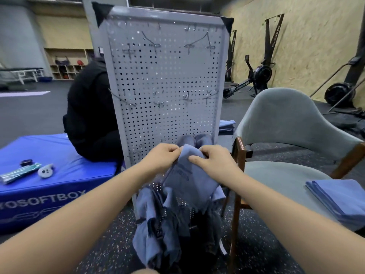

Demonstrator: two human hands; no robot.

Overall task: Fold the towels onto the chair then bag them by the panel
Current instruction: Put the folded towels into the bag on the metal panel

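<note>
A blue-grey towel hangs in front of the grey perforated panel. My left hand pinches its top edge on the left. My right hand grips the top edge on the right, thumb lying across the cloth. Below the held towel, several more blue-grey towels hang in a crumpled bunch against the panel's foot. To the right stands a grey upholstered chair with a wooden frame. A folded blue towel stack lies on the chair seat's right side.
A person in black sits on a blue soft box to the left, which holds a white controller and a striped packet. Rowing machines stand along the far right wall. More folded blue cloth lies behind the panel.
</note>
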